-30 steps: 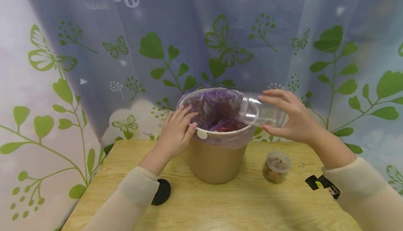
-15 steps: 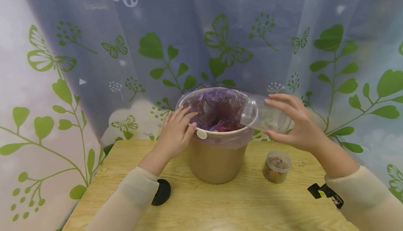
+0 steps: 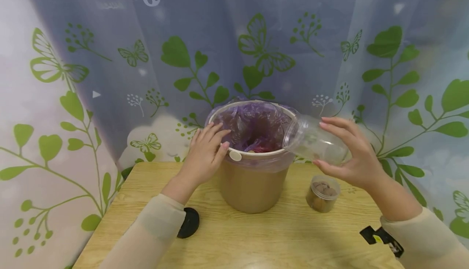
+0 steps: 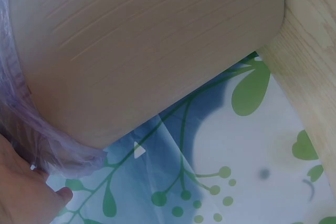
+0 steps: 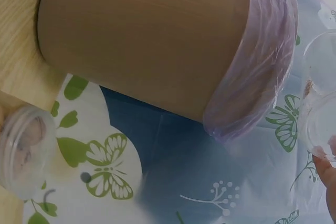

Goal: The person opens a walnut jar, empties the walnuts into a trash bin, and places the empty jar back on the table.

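Note:
In the head view a tan trash bin (image 3: 253,187) lined with a purple plastic bag (image 3: 239,132) stands on the table. My left hand (image 3: 205,151) rests on the left side of its white rim, fingers extended over the bag. My right hand (image 3: 357,155) grips a clear plastic jar (image 3: 316,141) between fingers and thumb. The jar is tilted, its mouth towards the bin's right rim; I see nothing inside it. In the right wrist view only part of the jar (image 5: 320,114) and a fingertip show. Something reddish lies low inside the bin.
A small clear tub (image 3: 323,193) of brown pieces stands right of the bin. Left of it, a black round object (image 3: 188,222) lies partly under the left sleeve. Black straps (image 3: 381,238) show beside the right sleeve. A patterned curtain (image 3: 220,37) hangs behind the wooden table (image 3: 234,244).
My right hand has drawn the jar to the right and slightly down, so its mouth has moved outward across the bin's right rim. My left hand has stayed on the rim.

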`<act>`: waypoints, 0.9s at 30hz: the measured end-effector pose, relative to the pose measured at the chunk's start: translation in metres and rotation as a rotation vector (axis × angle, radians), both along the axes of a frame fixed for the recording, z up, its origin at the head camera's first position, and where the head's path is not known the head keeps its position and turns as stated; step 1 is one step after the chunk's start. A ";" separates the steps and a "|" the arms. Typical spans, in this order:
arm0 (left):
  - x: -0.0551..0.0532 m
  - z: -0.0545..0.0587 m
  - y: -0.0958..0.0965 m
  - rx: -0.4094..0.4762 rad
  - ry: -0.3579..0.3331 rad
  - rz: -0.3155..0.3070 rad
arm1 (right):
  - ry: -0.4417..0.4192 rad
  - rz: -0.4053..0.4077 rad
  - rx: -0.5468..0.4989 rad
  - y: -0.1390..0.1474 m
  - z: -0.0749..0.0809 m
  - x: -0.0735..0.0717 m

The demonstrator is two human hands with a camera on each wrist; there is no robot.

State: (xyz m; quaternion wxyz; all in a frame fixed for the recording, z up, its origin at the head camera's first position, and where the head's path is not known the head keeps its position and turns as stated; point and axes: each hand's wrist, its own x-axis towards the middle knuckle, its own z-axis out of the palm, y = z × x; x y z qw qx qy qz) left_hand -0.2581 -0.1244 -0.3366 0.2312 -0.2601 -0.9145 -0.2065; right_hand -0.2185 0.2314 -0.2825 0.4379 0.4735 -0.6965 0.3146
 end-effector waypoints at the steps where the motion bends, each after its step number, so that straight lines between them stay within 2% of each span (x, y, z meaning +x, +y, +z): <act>1: 0.000 0.000 0.000 0.001 -0.001 -0.001 | 0.002 -0.003 -0.011 0.000 -0.001 0.002; 4: 0.000 -0.001 0.001 0.005 0.002 -0.005 | -0.002 -0.010 -0.043 0.000 -0.007 0.006; 13: -0.001 0.001 0.001 0.009 0.003 -0.007 | -0.025 0.092 -0.139 -0.004 -0.032 0.009; 27: -0.001 0.001 -0.001 0.006 -0.002 -0.010 | -0.116 0.170 -0.303 -0.017 -0.060 0.016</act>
